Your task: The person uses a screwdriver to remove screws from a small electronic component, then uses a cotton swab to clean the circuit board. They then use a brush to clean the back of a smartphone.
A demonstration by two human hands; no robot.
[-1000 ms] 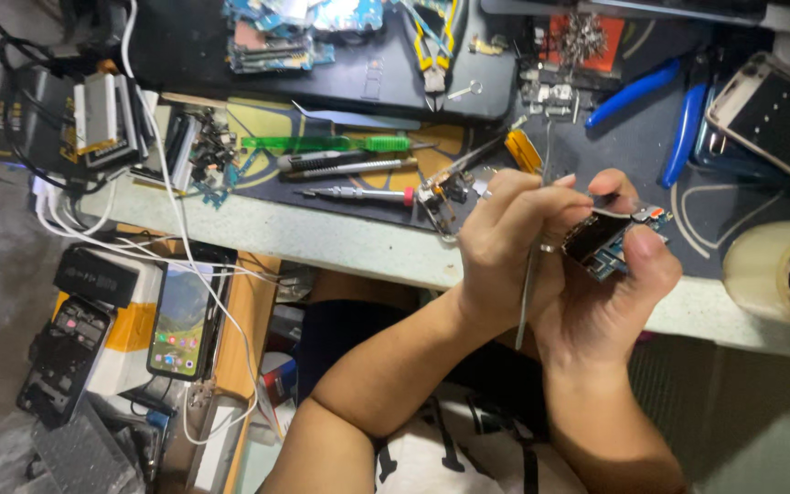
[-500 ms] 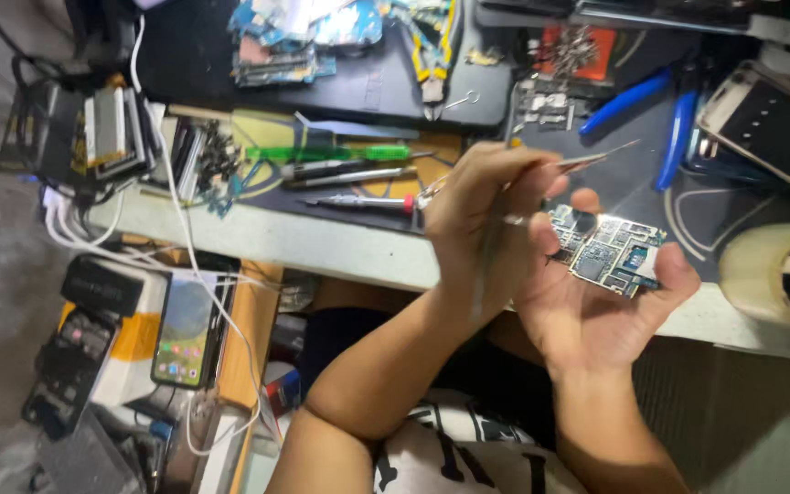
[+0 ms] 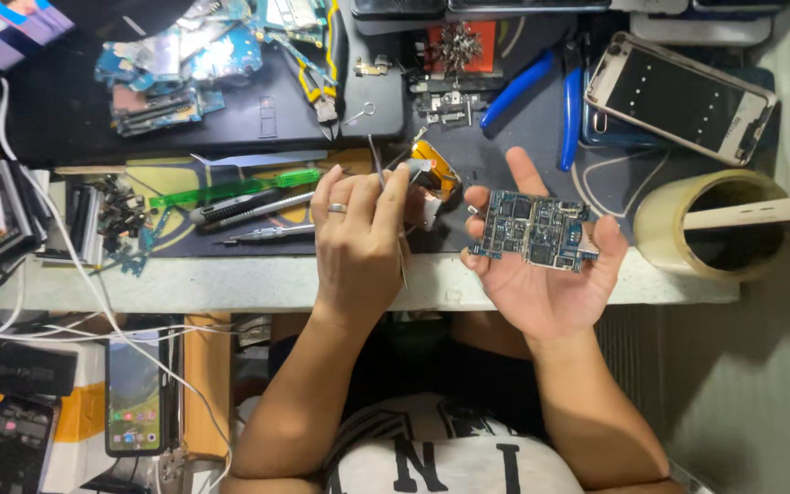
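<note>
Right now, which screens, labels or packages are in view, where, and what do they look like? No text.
Lit phone: lower left, below the bench edge, upright rectangle, greenish display, cable attached.
Phone frame: top right on the dark mat, tilted rectangle, silver rim, black inside, unlit.
Dark handset: bottom left corner, black, pinkish glow.
Printed packet: top left corner, blue and pink, cut off.
Circuit board: blue, in the right hand; no screen.

Blue pliers (image 3: 541, 91) lie beside a bare phone frame (image 3: 683, 96) on the tabletop (image 3: 230, 284). A tape roll (image 3: 710, 224) sits at its right edge, a green knife (image 3: 235, 187) left, a lit phone (image 3: 134, 391) below.
</note>
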